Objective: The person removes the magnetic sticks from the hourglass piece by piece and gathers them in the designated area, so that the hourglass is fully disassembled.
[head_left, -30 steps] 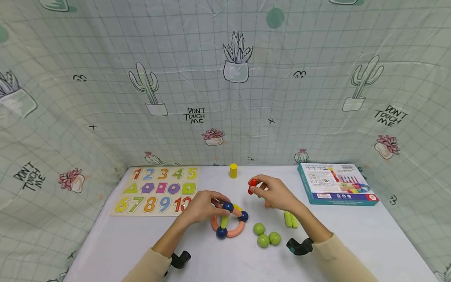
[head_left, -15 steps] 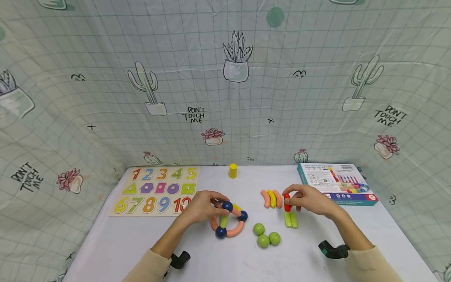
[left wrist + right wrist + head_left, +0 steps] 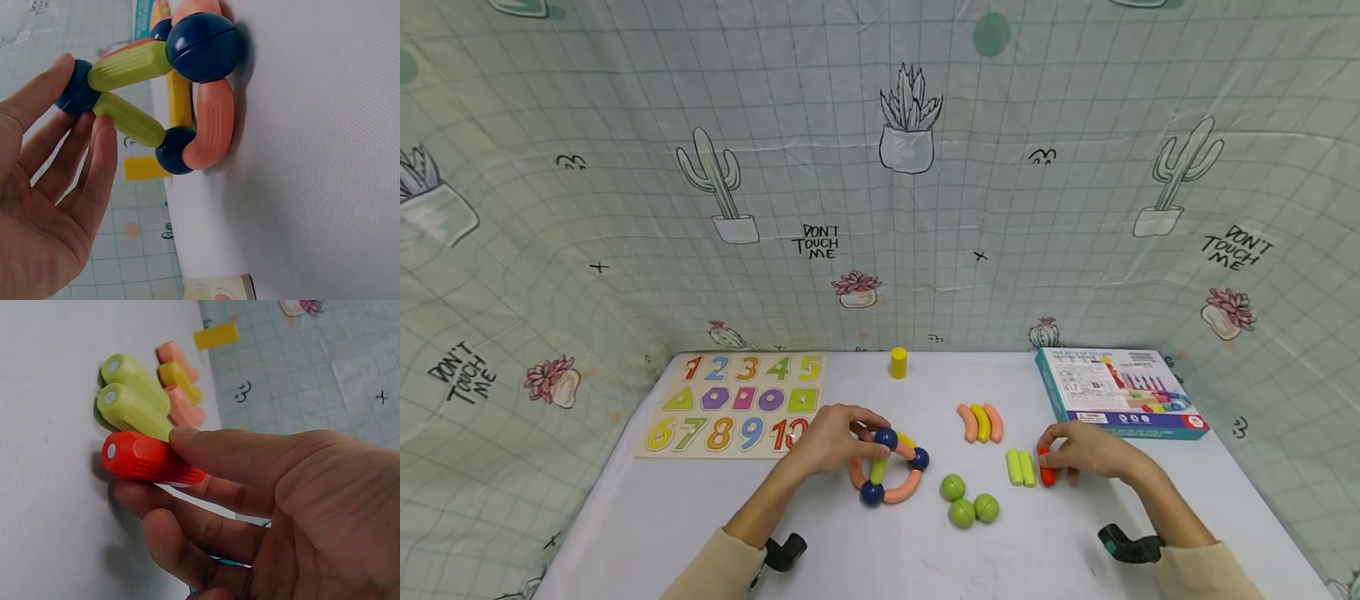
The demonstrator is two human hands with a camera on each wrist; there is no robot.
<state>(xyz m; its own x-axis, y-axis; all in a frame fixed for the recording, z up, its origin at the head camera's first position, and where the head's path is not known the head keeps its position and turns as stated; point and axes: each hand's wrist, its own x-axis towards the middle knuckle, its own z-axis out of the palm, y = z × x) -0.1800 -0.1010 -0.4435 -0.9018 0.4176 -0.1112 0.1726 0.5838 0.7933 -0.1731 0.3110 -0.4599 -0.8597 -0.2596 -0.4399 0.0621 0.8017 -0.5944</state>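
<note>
Head: left hand pinches the top navy ball of the rod-and-ball ring structure on the white table. Right hand grips the short red plastic rod beside two light-green plastic rods.
Left wrist: fingertips touch the ball.
Right wrist: the red rod is pinched just beside the green pair.

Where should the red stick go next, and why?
Probably set the red stick down flat beside the two green sticks and let go. The right hand holds it low over the table, right next to that pair, lined up the same way, while the left hand holds the ball-and-stick shape.
</note>
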